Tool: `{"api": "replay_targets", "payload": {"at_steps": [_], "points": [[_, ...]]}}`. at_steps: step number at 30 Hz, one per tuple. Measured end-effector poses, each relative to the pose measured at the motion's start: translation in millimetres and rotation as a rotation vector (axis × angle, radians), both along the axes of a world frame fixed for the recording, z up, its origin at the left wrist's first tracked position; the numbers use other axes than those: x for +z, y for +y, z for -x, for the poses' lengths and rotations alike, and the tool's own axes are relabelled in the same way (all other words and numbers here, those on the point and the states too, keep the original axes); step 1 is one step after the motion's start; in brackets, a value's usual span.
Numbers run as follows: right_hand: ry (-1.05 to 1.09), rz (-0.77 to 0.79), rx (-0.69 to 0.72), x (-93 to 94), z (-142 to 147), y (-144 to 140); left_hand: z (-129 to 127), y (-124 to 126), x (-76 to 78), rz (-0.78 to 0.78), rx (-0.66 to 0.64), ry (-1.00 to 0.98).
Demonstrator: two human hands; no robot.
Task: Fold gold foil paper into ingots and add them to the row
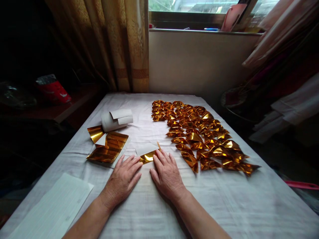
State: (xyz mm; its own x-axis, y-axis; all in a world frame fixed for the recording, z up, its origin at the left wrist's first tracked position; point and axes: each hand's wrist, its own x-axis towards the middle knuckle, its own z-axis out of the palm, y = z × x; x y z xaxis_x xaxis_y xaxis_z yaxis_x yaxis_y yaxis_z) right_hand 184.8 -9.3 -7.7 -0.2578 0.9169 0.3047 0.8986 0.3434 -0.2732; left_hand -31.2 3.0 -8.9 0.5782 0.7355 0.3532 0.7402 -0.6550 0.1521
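Left hand (123, 179) flat, grip released | right hand (166, 174) flat, pressing gold sheet (147, 156)

We see bare cloth on the worktop (224, 205) in front of and to the right of both hands, open for passing. To the right, a dense spread of folded gold foil pieces (199, 136) blocks the way from near the right hand (166, 174) to the far edge. Left of the left hand (123, 179) lie gold foil sheets (109, 149) and a white paper roll (113, 120); a white sheet (54, 207) covers the near left corner. A narrow clear lane runs between roll and foil pieces.
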Motion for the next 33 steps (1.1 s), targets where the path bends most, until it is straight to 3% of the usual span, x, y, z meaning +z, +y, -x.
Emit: {"api": "replay_targets", "payload": {"at_steps": [23,33], "points": [[0.028,-0.008,0.027,11.0,5.4,1.7,-15.9,9.0,13.7,0.023,0.064,-0.151],[0.057,-0.001,0.042,9.4,3.9,2.1,-16.0,12.2,10.7,-0.073,0.06,-0.112]]}}
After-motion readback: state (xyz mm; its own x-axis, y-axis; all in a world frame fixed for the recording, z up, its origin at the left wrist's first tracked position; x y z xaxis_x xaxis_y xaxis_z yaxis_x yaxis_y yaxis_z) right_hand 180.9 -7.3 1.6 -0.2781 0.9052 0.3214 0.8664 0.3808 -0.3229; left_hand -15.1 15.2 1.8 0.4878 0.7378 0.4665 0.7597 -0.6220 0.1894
